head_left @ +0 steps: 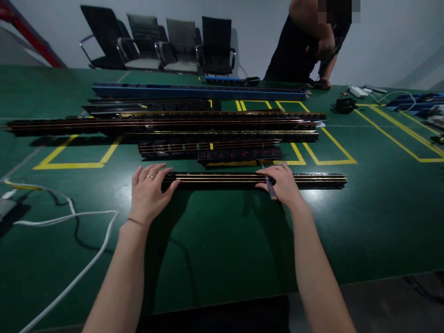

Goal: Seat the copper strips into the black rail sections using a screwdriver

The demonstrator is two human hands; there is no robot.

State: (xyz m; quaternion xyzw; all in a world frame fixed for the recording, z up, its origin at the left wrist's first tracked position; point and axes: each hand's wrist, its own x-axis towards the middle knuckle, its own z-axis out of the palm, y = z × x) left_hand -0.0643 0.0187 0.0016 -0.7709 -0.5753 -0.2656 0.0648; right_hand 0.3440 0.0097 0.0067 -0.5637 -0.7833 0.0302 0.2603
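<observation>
green matting covers a wide table (222, 245) marked with yellow tape lines (72, 165), in a grey-walled room with a row of black chairs (180, 41) at the far side. near the middle of the table lies a long black strip (222, 178), flat and running left to right, just short of a pile of longer strips (173, 125) and a blue strip (194, 91) farther off. the left hand (149, 192) rests on the strip's left end with fingers spread and flat, pressing rather than gripping. the right hand (282, 185) lies over the strip right of its middle, fingers loosely curled and pinning a slim pen (271, 188) that pokes out toward the near side; it is not wrapped round the strip itself. the strip looks like a stiff, narrow metal rail, dark with thin brass-coloured lines along its top, and its right end reaches well past the right hand. it is probably rigid but awkward for its length, likely to swing or sag if lifted at one end, so a hold at two points well apart, by the long edges, seems safest. a white cable (86, 217) loops on the near left, and another person (305, 46) leans on the far right edge.
</observation>
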